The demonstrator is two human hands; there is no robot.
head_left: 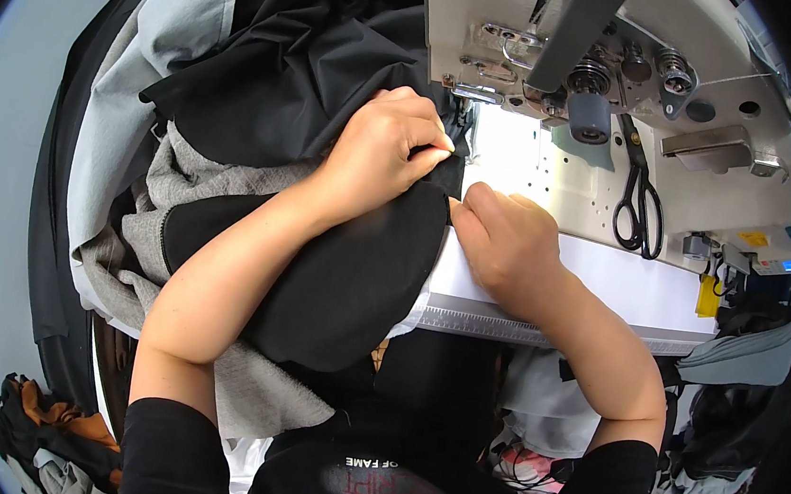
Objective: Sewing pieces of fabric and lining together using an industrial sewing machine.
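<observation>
Ruler strip (540,330) runs along front edge of white table (639,285), nearest. Black fabric (354,281) bunched left of right hand (510,244), over grey fabric (198,171). Right fingers curled narrow at black fabric edge; exact grip hidden. Left hand (381,146): thumb and fingertips pinch black fabric. 1 pair of scissors (638,154) lies right, apart from 2 hands. Sewing machine head (623,59) overhangs beyond, blocking view behind.

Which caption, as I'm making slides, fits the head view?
Left hand pinches black fabric, right hand at its edge, with sewing machine and scissors beyond.
</observation>
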